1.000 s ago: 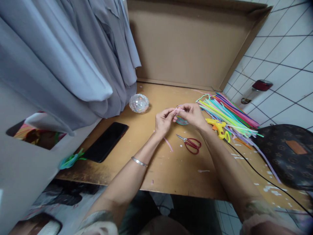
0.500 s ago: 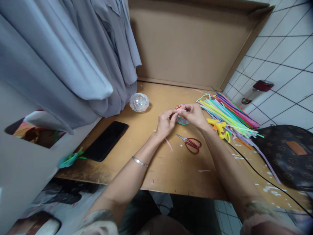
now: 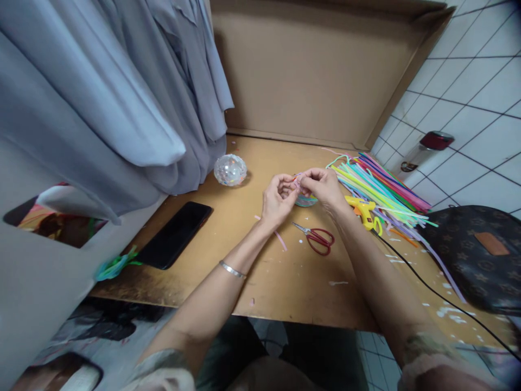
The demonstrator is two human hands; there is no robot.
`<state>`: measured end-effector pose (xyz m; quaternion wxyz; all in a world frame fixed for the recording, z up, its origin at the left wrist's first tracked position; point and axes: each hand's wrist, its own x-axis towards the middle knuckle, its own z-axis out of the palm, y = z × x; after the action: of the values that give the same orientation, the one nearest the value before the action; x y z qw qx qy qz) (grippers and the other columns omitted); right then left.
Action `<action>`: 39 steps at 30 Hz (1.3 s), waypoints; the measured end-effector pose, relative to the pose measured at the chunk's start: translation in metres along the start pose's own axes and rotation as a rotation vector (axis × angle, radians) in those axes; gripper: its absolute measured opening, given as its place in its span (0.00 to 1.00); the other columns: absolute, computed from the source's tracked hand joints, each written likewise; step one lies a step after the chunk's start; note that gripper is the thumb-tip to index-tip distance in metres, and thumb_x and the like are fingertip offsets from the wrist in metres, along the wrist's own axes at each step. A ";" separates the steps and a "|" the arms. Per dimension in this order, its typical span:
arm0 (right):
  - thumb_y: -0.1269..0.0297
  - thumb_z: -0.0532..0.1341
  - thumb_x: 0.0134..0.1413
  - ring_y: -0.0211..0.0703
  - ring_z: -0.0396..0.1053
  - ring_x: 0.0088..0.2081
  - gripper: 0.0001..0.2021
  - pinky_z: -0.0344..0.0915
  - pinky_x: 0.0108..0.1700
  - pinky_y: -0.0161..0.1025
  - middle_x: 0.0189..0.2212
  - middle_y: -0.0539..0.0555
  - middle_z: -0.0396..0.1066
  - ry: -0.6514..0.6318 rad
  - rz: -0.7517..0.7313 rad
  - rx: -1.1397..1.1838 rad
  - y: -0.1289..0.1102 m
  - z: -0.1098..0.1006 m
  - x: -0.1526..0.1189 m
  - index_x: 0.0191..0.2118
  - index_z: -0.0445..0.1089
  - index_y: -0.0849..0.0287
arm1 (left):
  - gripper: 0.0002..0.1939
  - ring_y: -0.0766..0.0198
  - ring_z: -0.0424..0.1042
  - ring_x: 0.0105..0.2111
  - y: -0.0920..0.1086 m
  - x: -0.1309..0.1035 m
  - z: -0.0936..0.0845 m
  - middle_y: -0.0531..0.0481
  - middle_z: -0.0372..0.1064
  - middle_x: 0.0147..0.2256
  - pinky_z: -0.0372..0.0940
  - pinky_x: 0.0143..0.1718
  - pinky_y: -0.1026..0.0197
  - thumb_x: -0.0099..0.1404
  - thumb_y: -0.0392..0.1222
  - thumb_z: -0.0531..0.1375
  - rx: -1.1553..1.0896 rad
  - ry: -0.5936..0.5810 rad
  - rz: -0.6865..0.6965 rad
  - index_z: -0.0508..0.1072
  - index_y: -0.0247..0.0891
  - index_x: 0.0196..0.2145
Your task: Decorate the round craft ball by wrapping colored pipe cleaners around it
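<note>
My left hand (image 3: 280,200) and my right hand (image 3: 323,188) meet above the middle of the table. Between their fingertips is a small pink piece of pipe cleaner (image 3: 297,181), mostly hidden by the fingers. My right thumb and index finger pinch it, while my left fingers curl round it from the other side. Just behind and below the hands lies a round, clear and teal object (image 3: 306,201), partly covered. Closer to me, red-handled scissors (image 3: 319,239) rest on the table (image 3: 252,260), with a thin pink strip (image 3: 280,240) to their left.
On the right lie a bundle of coloured pipe cleaners (image 3: 382,187), a yellow glue gun (image 3: 363,210) with a black cord, and a dark patterned bag (image 3: 476,266). At left are a black phone (image 3: 177,234) and a clear faceted ball (image 3: 230,170). A cardboard sheet (image 3: 321,76) stands behind.
My left fingers have opened out and shifted their hold on the pink piece, the hand rising slightly. My right hand still pinches, raised a little. The other things have stayed put.
</note>
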<state>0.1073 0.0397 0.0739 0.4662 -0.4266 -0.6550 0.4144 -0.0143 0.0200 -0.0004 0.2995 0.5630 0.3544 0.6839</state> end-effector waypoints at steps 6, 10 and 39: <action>0.64 0.63 0.34 0.30 0.58 0.16 0.05 0.57 0.20 0.31 0.13 0.46 0.65 0.032 0.022 0.080 -0.003 0.002 -0.002 0.19 0.69 0.59 | 0.13 0.69 0.72 0.30 0.002 0.000 -0.001 0.48 0.75 0.34 0.67 0.34 0.65 0.62 0.48 0.64 -0.003 0.014 0.012 0.73 0.36 0.38; 0.62 0.65 0.34 0.30 0.59 0.16 0.07 0.59 0.20 0.30 0.15 0.47 0.67 0.025 0.048 0.111 -0.003 0.003 -0.002 0.20 0.70 0.59 | 0.15 0.68 0.74 0.32 0.007 -0.001 0.002 0.47 0.76 0.36 0.69 0.37 0.64 0.61 0.50 0.66 -0.076 0.001 -0.014 0.72 0.37 0.40; 0.62 0.62 0.33 0.33 0.59 0.19 0.05 0.58 0.24 0.33 0.15 0.47 0.66 0.078 0.000 0.044 -0.002 0.000 0.000 0.19 0.70 0.58 | 0.11 0.67 0.68 0.28 0.004 0.004 -0.003 0.49 0.73 0.32 0.65 0.33 0.63 0.63 0.48 0.63 0.051 0.076 0.025 0.76 0.37 0.36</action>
<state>0.1074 0.0392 0.0756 0.5005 -0.4319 -0.6271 0.4120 -0.0181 0.0201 0.0051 0.2630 0.5484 0.3759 0.6991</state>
